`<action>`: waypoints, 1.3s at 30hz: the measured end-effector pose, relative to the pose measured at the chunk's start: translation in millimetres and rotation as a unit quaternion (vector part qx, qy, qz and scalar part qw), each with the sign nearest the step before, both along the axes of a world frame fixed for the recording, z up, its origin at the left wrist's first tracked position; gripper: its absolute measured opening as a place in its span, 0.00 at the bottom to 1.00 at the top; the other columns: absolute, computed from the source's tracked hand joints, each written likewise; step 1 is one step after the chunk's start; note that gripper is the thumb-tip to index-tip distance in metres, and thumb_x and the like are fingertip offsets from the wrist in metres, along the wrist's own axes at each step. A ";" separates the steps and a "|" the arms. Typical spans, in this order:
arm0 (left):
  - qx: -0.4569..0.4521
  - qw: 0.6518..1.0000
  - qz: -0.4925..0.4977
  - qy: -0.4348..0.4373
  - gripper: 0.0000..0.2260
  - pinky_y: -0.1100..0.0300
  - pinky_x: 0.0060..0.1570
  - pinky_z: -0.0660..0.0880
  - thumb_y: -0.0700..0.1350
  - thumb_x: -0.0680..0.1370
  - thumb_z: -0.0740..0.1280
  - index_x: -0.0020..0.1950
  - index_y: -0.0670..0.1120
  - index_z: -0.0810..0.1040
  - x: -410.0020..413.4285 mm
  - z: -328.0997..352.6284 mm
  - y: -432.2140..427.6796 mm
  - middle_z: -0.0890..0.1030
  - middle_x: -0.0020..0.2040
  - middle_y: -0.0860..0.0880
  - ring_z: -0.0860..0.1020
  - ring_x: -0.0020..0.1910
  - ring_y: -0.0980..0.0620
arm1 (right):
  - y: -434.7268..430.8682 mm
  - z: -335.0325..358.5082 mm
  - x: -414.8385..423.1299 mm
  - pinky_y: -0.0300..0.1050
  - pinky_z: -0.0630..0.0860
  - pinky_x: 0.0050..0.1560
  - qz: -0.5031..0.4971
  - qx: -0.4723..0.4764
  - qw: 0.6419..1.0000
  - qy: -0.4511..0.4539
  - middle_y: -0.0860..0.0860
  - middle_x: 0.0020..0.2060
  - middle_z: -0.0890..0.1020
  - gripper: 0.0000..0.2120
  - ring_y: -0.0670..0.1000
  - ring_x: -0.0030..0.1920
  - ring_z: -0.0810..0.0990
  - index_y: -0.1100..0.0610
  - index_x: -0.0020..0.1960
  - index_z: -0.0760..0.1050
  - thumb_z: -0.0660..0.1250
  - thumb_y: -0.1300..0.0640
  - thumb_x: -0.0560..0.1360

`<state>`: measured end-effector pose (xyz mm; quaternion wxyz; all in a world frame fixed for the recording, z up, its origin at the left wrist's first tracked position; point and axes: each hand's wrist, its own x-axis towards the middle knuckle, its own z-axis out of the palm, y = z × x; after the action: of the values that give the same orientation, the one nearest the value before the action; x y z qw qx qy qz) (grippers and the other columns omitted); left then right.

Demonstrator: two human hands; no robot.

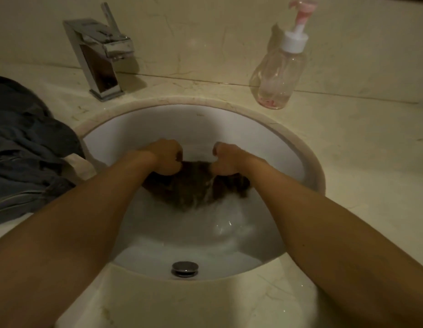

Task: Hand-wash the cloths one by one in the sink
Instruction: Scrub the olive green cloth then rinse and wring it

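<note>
At the left of the counter (359,174), a heap of dark blue-grey cloths (28,150) waits just beside the sink (198,119), its edge drooping toward the rim. Beyond it, at the far left, stands the chrome faucet (101,58), with no stream showing at its spout. In the basin, your left hand (166,157) and right hand (225,162) hold one dark brown cloth (191,185) by its upper edge. The fingers (176,158) of both hands are curled tight round the bunched fabric, with a short stretch of cloth between the two fists. The cloth hangs against the far wall of the sink, its lower part dipping into cloudy water, and runoff streams from it below your right hand. The step in hand looks like the wash or rinse of this single piece, lifted and draining. The next move probably calls for dunking and rubbing it again, or wringing it between both fists before setting it aside and taking one from the heap. The basin holds shallow water, and the metal drain stopper (184,269) sits at its near side. At the far right, a clear pump bottle (279,74) stands on the counter, nearly empty, with only a little pink liquid at its bottom.
</note>
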<state>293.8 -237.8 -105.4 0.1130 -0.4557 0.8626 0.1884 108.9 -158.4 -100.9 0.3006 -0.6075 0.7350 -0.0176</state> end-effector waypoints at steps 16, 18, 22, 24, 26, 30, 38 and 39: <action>-0.003 0.998 -0.052 -0.030 0.17 0.53 0.58 0.74 0.48 0.77 0.69 0.64 0.44 0.78 -7.3 -2.5 12.5 0.80 0.60 0.43 0.78 0.59 0.42 | 0.9 -12.5 5.8 0.56 0.79 0.60 0.045 -0.067 0.989 0.127 0.57 0.63 0.79 0.21 0.61 0.59 0.80 0.52 0.70 0.73 0.68 0.49 0.79; 0.015 0.999 -0.023 0.026 0.17 0.50 0.58 0.75 0.52 0.76 0.65 0.62 0.47 0.79 -8.0 -0.6 11.2 0.80 0.58 0.45 0.78 0.56 0.42 | -1.4 -8.8 2.9 0.51 0.77 0.54 -0.010 -0.058 0.998 0.029 0.56 0.57 0.81 0.15 0.58 0.53 0.80 0.55 0.65 0.75 0.64 0.50 0.81; 0.023 0.999 -0.017 -0.015 0.17 0.48 0.57 0.77 0.55 0.82 0.60 0.62 0.46 0.77 -4.8 -5.2 9.3 0.79 0.58 0.43 0.78 0.52 0.43 | -3.2 -9.5 -4.2 0.48 0.76 0.53 -0.019 -0.041 0.999 0.026 0.54 0.54 0.79 0.12 0.55 0.54 0.78 0.56 0.62 0.74 0.66 0.52 0.81; -0.036 0.999 -0.024 -0.018 0.18 0.47 0.59 0.75 0.53 0.81 0.64 0.68 0.46 0.73 -1.7 -4.2 4.9 0.76 0.63 0.43 0.76 0.58 0.42 | -5.8 -6.6 -4.7 0.55 0.76 0.62 -0.010 -0.088 0.993 0.074 0.53 0.61 0.78 0.16 0.56 0.59 0.77 0.53 0.65 0.73 0.68 0.52 0.79; -0.095 0.995 -0.021 0.010 0.25 0.45 0.64 0.72 0.49 0.78 0.68 0.74 0.46 0.68 -0.6 -2.0 1.4 0.71 0.69 0.42 0.73 0.65 0.40 | -7.1 -2.2 -5.4 0.55 0.75 0.64 0.014 -0.102 0.994 0.047 0.50 0.61 0.78 0.15 0.55 0.60 0.78 0.49 0.63 0.75 0.69 0.47 0.78; -0.005 0.993 -0.105 0.060 0.27 0.49 0.66 0.71 0.56 0.75 0.70 0.73 0.55 0.70 -9.6 -7.2 14.5 0.75 0.69 0.49 0.74 0.66 0.45 | -1.2 -2.9 -1.4 0.50 0.80 0.56 0.108 0.071 0.988 0.079 0.47 0.57 0.80 0.37 0.52 0.52 0.81 0.45 0.66 0.75 0.75 0.31 0.61; 0.046 0.992 -0.117 0.006 0.20 0.50 0.51 0.79 0.64 0.71 0.72 0.59 0.60 0.74 -11.8 -6.7 21.4 0.80 0.51 0.55 0.79 0.46 0.51 | 2.3 -1.6 9.3 0.48 0.84 0.41 0.066 -0.035 0.995 -0.063 0.53 0.44 0.85 0.10 0.54 0.41 0.85 0.53 0.54 0.81 0.73 0.54 0.73; 0.042 0.993 -0.106 -0.003 0.19 0.49 0.50 0.80 0.61 0.72 0.71 0.60 0.57 0.76 -10.8 -5.5 19.9 0.82 0.51 0.52 0.80 0.45 0.49 | 0.6 0.5 11.4 0.47 0.84 0.40 0.057 -0.045 0.993 -0.090 0.52 0.42 0.85 0.07 0.53 0.40 0.85 0.52 0.51 0.81 0.73 0.54 0.73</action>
<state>283.0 -217.9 -110.9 0.1540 -0.3571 0.8971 0.2098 120.3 -157.9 -100.4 0.3381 -0.6576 0.6675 -0.0878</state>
